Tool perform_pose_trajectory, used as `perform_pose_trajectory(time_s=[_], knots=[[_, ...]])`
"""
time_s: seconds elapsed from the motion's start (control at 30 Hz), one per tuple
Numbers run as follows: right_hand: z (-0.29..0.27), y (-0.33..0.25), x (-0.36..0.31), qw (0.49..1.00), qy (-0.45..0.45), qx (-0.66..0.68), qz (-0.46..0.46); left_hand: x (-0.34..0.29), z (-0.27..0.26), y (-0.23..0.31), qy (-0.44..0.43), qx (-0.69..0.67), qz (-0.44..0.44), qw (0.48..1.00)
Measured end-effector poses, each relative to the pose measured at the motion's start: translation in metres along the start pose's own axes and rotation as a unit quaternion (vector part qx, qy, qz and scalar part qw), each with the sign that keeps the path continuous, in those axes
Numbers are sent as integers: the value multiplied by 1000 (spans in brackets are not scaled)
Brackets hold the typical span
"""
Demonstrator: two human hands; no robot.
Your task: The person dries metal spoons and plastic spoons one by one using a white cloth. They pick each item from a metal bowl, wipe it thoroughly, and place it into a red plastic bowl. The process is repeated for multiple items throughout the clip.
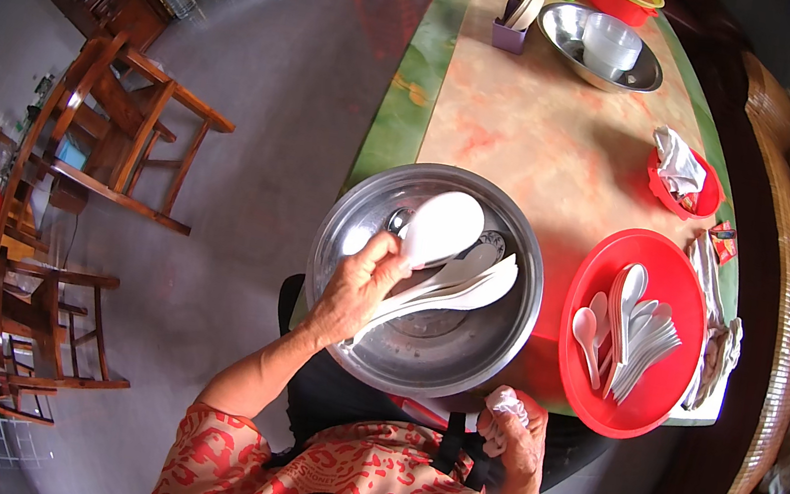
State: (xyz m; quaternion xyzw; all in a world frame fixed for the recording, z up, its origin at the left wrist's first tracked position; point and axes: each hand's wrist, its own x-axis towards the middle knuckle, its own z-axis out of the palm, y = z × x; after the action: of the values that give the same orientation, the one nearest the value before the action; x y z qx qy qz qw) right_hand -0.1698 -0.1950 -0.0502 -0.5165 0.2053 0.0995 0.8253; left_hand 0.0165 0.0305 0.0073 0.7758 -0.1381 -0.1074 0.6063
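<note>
Over the large steel basin, my left hand is closed round a white rice paddle, its broad oval head pointing up and right. Several white long-handled serving utensils lie stacked in the basin below it, their handle ends at the lower left. Part of a small dark-patterned item shows behind them; its kind is unclear. Lower right, by my lap, my right hand grips a crumpled white cloth. To the right, a red oval basin holds white spoons and forks.
Farther up the table are a steel bowl with plastic tubs, a purple holder and a red bowl with cloth. Crumpled cloth lies along the right edge. Wooden chairs stand at the left.
</note>
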Motion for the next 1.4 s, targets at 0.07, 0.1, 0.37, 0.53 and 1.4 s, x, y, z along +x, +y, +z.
perform_pose_trajectory(time_s=[0.07, 0.1, 0.37, 0.53, 1.4], knots=[[1, -1, -3, 1000, 0, -12, 6, 5, 0, -3, 3, -140, -21, 990], [2, -2, -5, 1000, -2, -20, 7, 7, 0, -4, 21, -158, -8, 987], [32, -31, -27, 992, 53, -37, -107, -3, 2, 13, -76, -301, -120, 943], [54, -52, 8, 824, 194, -256, -467, -25, 20, 27, -94, -313, -159, 932], [92, -88, 61, 703, 216, -381, -561, -47, 50, 40, -142, -299, -137, 934]])
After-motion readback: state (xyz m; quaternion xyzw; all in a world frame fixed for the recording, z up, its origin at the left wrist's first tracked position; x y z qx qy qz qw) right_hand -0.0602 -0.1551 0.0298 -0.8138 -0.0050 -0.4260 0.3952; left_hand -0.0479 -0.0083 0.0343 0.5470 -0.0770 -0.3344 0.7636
